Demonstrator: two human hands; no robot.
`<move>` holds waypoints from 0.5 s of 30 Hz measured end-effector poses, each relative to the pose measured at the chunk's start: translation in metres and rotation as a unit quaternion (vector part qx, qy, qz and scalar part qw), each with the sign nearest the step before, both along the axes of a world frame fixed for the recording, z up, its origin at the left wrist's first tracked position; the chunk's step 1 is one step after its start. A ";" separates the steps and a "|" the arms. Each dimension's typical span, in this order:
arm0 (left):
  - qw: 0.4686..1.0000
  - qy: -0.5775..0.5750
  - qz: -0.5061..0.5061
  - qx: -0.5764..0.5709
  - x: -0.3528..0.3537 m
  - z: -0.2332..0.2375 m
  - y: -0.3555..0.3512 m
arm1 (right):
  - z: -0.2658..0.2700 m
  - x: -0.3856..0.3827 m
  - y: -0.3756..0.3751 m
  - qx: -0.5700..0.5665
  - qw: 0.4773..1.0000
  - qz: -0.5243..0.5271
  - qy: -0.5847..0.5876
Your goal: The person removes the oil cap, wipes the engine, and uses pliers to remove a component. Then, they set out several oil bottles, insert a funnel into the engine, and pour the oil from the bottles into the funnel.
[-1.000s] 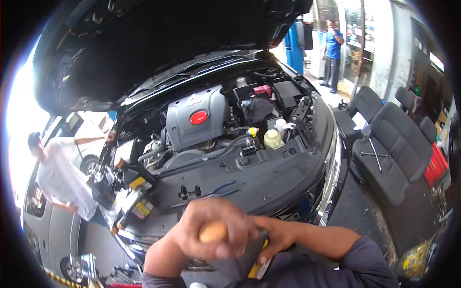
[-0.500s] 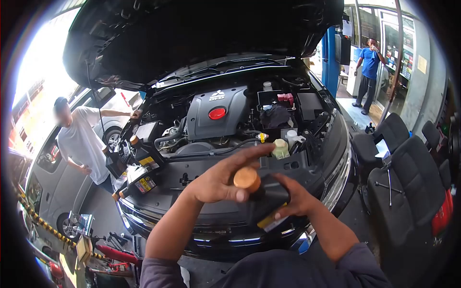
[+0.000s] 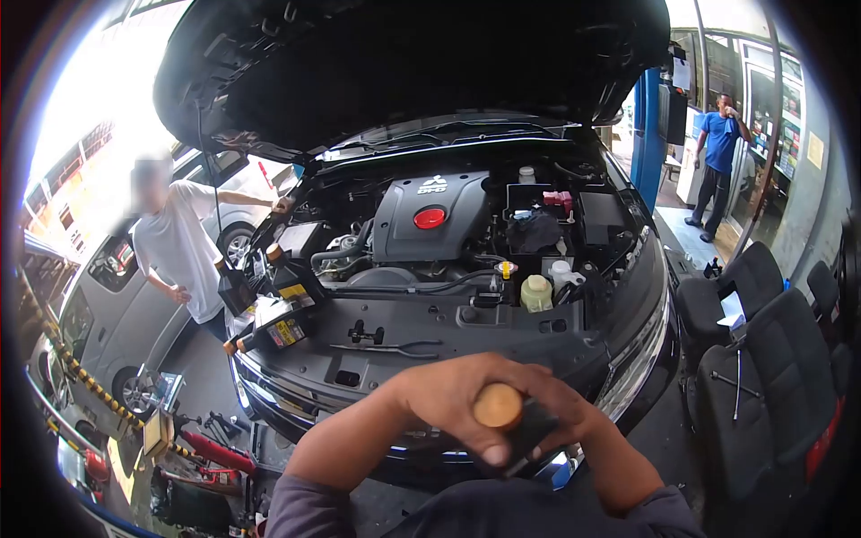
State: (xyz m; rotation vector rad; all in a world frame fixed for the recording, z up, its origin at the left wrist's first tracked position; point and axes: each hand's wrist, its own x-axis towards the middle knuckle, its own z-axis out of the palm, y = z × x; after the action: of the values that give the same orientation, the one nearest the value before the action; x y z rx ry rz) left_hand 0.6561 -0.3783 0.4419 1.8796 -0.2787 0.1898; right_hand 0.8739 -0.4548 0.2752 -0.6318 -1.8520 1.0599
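Observation:
A black oil bottle (image 3: 531,432) with an orange-gold cap (image 3: 497,406) is held upright in front of my body, over the car's front edge. My left hand (image 3: 448,399) curls around the cap end, thumb on the near side and fingers over the far side. My right hand (image 3: 560,412) grips the bottle's body from the right. The bottle's lower part is dark and partly hidden by my hands. Beyond it lies the open engine bay, with a grey engine cover (image 3: 429,215). Long-nosed pliers (image 3: 387,348) lie on the black front panel (image 3: 448,318).
Several dark oil bottles (image 3: 291,280) rest on the panel's left side. A person in a white shirt (image 3: 184,242) stands left, one hand on the car. Another person in blue (image 3: 717,148) stands back right. Car seats (image 3: 776,386) stand right; the raised hood (image 3: 404,72) hangs overhead.
My left hand has gone from spread fingers beside the cap to fingers curled around it. The bottle has come lower and closer to my body. The view has shifted left, uncovering the pliers.

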 end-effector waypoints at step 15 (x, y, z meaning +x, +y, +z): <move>0.976 -0.066 0.209 0.017 0.015 -0.012 0.037 | 0.006 0.000 0.009 -0.209 0.936 0.039 0.280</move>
State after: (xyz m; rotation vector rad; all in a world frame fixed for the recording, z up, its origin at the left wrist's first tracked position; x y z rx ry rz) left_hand 0.6706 -0.3413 0.4302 1.9450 0.0294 0.5991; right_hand 0.8741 -0.4457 0.2810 -0.4314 -1.1716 1.5227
